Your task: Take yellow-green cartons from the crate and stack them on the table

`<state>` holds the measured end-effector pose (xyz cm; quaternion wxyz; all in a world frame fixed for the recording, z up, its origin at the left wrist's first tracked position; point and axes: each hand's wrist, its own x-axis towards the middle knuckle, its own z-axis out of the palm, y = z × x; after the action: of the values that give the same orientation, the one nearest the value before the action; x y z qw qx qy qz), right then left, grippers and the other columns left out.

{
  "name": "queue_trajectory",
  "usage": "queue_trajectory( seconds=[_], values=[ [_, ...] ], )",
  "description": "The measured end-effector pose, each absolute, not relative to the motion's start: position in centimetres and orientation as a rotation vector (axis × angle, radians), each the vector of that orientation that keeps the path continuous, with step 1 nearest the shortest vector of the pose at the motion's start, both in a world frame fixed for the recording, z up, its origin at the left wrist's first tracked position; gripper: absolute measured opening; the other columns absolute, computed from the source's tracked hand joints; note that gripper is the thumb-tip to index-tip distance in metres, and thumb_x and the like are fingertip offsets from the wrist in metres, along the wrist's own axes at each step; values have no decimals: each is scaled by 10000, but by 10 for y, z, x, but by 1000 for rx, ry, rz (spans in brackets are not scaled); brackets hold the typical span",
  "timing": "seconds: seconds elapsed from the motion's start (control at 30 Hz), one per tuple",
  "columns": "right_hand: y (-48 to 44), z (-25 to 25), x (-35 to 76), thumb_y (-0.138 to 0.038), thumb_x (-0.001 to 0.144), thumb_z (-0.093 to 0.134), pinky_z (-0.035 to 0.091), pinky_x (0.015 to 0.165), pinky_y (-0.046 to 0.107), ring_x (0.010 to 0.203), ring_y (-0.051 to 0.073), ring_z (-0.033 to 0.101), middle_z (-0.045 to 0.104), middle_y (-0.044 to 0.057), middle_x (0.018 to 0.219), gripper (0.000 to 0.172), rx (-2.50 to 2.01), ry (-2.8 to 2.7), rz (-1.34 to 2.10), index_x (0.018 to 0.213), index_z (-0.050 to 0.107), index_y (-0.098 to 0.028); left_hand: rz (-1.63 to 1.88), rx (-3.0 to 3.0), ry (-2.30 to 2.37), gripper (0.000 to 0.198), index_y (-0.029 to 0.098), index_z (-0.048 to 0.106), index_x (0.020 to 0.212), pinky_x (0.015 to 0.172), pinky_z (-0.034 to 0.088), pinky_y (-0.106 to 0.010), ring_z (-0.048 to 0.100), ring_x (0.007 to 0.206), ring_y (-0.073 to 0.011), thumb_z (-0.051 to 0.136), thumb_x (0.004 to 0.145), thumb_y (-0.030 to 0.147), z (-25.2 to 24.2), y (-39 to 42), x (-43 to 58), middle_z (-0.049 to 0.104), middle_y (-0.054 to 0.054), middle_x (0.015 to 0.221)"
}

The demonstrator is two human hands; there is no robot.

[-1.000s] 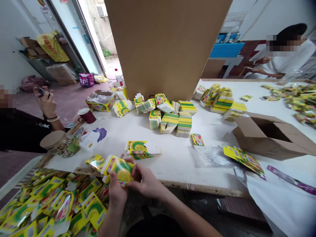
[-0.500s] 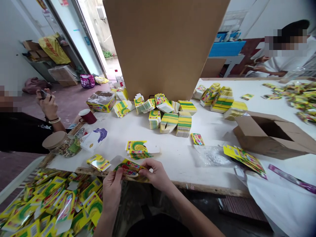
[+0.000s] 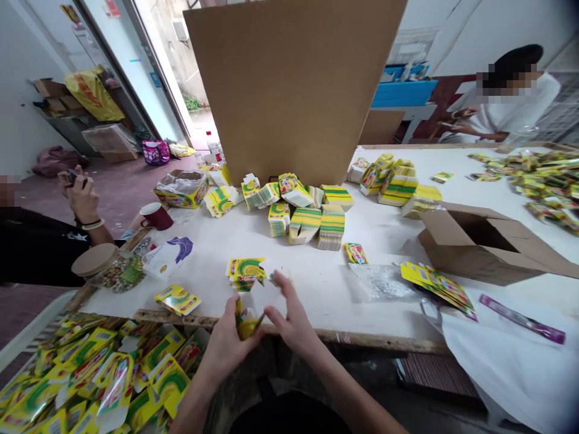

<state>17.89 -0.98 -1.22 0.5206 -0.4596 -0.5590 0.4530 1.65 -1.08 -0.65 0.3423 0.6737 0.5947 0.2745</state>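
Note:
My left hand is closed round a small yellow-green printed carton at the table's near edge. My right hand pinches the same carton from the right, with its upper fingers raised and spread. Just beyond the hands, a short stack of flat yellow-green cartons lies on the white table. Another flat carton lies to the left of the hands.
A bin of loose yellow cartons sits at lower left. Carton stacks lie before a tall cardboard sheet. An open brown box, a jar and a red mug stand around. One person sits at left, another at far right.
The carton has gone from a flat spread shape between both hands to a narrow folded shape. Both hands have moved slightly forward, over the table edge.

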Motion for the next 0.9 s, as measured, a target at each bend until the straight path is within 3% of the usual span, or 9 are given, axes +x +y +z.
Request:
queue_trajectory(
  seconds=[0.1,0.23,0.37,0.47,0.53,0.6,0.73,0.9],
  values=[
    [-7,-21,167,-362,897,498,448,1001,458,1135,265,595,646,126,1187,371,-1015,-1122,1578,1200,563,-158,722,1849,1524,696,157,279,1295,836,512,-454,643,990,-312,639,730,345,-16,-20,25,624,-166,1129],
    [-7,-24,162,-389,849,598,489,959,424,1080,244,633,665,87,1169,485,-966,-1018,1741,1289,521,-201,712,1943,1503,517,202,343,1188,794,514,-410,644,930,-283,599,751,306,-16,-22,27,621,-118,1056],
    [-9,-19,166,-310,882,549,418,1046,444,1222,247,540,567,96,1343,519,-918,-1376,1504,1383,451,-217,617,1886,1503,511,211,345,1200,774,519,-392,640,877,-258,575,744,243,-21,-14,21,604,-92,1022],
    [-8,-18,168,-143,878,487,337,1120,430,1321,214,449,472,68,1444,541,-938,-1622,1221,1404,442,-262,750,1994,1522,524,175,386,1226,912,476,-465,573,1081,-305,537,725,193,-33,-9,20,511,-166,1190],
    [-4,-21,170,-105,896,412,333,1126,430,1334,198,439,493,66,1426,508,-1001,-1590,1082,1369,494,-272,886,2045,1607,561,160,394,1238,998,410,-523,488,1191,-342,569,707,206,-38,-9,19,461,-183,1246],
    [0,-25,176,-122,910,413,342,1118,440,1358,211,411,474,82,1440,491,-1065,-1559,989,1371,494,-273,919,2010,1684,562,160,397,1231,984,420,-534,509,1156,-342,596,711,232,-36,-9,14,508,-161,1191],
    [6,-29,189,-204,895,548,392,1071,432,1415,264,307,328,115,1528,490,-1033,-1836,979,1376,484,-272,788,1943,1702,513,187,453,1165,838,513,-447,622,950,-295,653,718,338,-17,-10,0,615,-108,1053],
    [11,-16,207,-244,904,564,435,1014,363,1246,215,522,539,95,1335,238,-967,-1974,1034,1107,687,-259,647,1910,1624,545,201,499,1114,780,524,-356,654,861,-249,731,647,361,7,-10,-6,668,-57,968]
  ],
)
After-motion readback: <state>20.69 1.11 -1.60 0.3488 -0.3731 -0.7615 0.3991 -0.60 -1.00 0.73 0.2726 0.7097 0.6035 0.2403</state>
